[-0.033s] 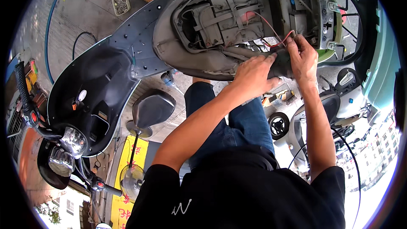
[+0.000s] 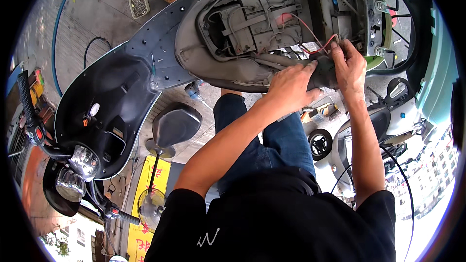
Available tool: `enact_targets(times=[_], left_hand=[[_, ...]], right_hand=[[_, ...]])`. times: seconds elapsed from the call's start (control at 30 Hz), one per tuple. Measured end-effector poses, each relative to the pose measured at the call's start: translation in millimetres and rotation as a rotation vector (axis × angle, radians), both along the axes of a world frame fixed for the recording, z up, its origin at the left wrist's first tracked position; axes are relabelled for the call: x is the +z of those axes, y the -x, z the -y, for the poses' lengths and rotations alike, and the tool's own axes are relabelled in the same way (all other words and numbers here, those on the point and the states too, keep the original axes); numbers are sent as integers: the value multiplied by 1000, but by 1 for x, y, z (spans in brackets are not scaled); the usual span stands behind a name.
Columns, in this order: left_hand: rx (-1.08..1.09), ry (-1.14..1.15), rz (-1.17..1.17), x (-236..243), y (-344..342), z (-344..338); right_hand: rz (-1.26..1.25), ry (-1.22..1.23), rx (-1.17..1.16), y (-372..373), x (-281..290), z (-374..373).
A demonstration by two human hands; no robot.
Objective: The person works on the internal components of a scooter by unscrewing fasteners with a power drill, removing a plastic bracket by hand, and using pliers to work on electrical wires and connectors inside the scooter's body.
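Note:
In front of me is a scooter with its seat area uncovered, showing a dusty battery compartment [image 2: 267, 14]. A red wire [image 2: 322, 48] runs from the batteries to the compartment's right side. My right hand [image 2: 350, 70] is closed at that wire's end, thumb and forefinger pinched together; the tips are partly hidden. My left hand [image 2: 290, 85] is at the compartment's near edge, its fingers over a dark rounded part [image 2: 324, 73] and its thumb lower down. What lies under the left fingers is hidden.
The scooter's footboard [image 2: 162, 43] and black front panel [image 2: 109, 97] stretch left. A tub of small metal parts [image 2: 139, 5] stands on the ground. Below are a black mirror [image 2: 177, 120] and a fan [image 2: 151, 208]. Another scooter [image 2: 374, 121] stands at right, near scattered tools [image 2: 323, 111].
My right hand has shifted very slightly to the right, still pinching at the wire. The left hand stays in place.

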State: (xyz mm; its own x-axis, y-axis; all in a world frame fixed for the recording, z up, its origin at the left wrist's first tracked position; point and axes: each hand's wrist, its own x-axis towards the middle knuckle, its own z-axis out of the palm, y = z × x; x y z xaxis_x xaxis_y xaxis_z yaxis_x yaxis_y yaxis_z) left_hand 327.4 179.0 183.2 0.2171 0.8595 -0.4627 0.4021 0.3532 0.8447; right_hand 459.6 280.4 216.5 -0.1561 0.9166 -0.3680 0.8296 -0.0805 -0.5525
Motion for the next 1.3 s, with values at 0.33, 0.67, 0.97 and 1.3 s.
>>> enact_targets(times=[0.33,0.67,0.97,1.3], left_hand=[[51,7,14,27,2,15],[111,4,24,70,9,51],[233,-95,-94,100,-2,79],[401,68,372,75,51,86]], right_hand=[[-229,90,-152,-61,36,38],[-927,888,-439,-78,51,111],[-896,1041,-338,-55,44,148],[-977,910,-546,-14,42,140]])
